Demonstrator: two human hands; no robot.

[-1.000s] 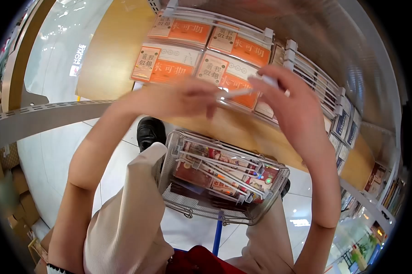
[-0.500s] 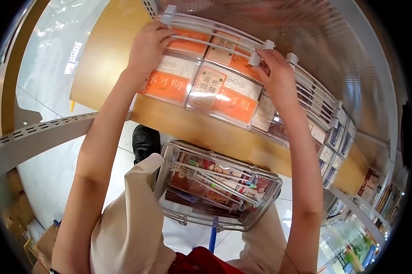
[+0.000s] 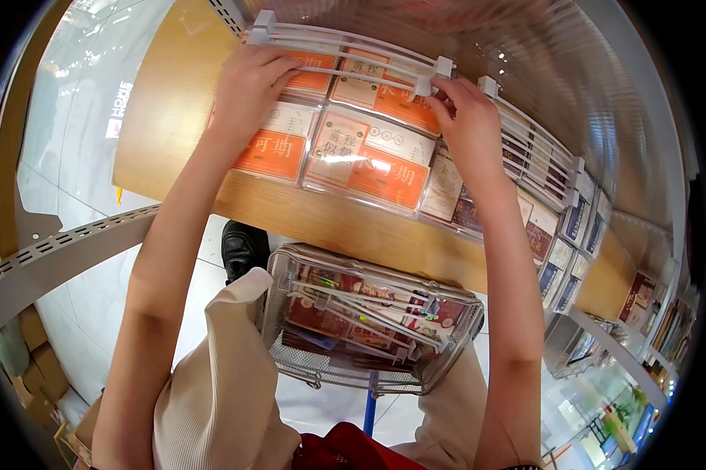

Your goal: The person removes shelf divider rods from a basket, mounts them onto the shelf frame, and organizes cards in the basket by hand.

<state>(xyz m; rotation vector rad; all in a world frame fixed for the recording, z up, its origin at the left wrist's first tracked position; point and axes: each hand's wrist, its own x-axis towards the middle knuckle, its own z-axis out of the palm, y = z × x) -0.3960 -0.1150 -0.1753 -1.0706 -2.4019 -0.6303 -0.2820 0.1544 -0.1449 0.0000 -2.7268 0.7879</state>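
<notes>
Over the shelf (image 3: 153,125): we're reaching in with both arms, a white rod (image 3: 345,74) level across the orange packs (image 3: 368,168).
Left hand (image 3: 251,86): closed on the rod, fingers curled over its left end and hiding it from us.
Right hand (image 3: 466,106): pinching the white block (image 3: 424,85) at the rod's right end.
Behind the rod: we see more white rods, running nearly alongside.
Orange packs: two rows, lying flat, shining under clear covers.
Farther right: a rack (image 3: 537,141) of white rods, then blue packs (image 3: 564,258).
Basket (image 3: 298,360): below the shelf edge, loose rods (image 3: 368,313) crossing over its contents.
</notes>
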